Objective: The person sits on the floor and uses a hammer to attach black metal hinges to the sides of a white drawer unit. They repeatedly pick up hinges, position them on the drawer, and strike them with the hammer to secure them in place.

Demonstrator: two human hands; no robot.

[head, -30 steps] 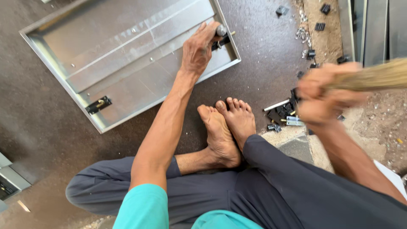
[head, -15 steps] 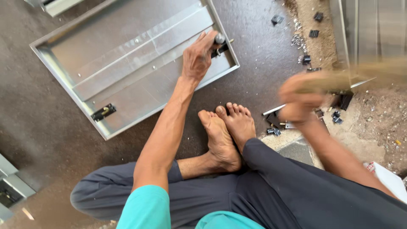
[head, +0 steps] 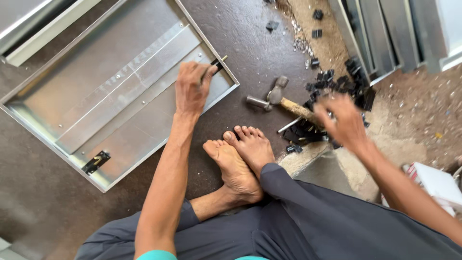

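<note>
1. Shallow rectangular tray of folded galvanised sheet metal (head: 82,103): it lies flat on the dark floor (head: 33,212), with raised rims and a flat stiffening rib running lengthwise. It is judged stiff yet light, with thin edges that may cut; best held by a folded rim.
2. Small black latch bracket (head: 95,162): it sits inside the tray at the rim nearest the person.
3. Left hand (head: 191,89): it rests on the tray's right corner, fingers curled around a small dark fitting with a pale pin (head: 217,62) at the rim. The fitting is judged small, hard and easily dropped; it suits a fingertip pinch.
4. Bare feet (head: 238,161): they are crossed on the floor just right of the tray's near corner.
5. Steel-headed hammer with a wooden handle (head: 276,98): it lies on the floor to the right of the tray, its head toward the tray. It is judged head-heavy; the handle is the place to grip.
6. Right hand (head: 345,123): motion-blurred, over the handle's far end, well right of the tray; whether it grips cannot be told.
7. Heap of small black plastic clips (head: 344,86): it lies on sandy ground beyond the hammer.
</note>
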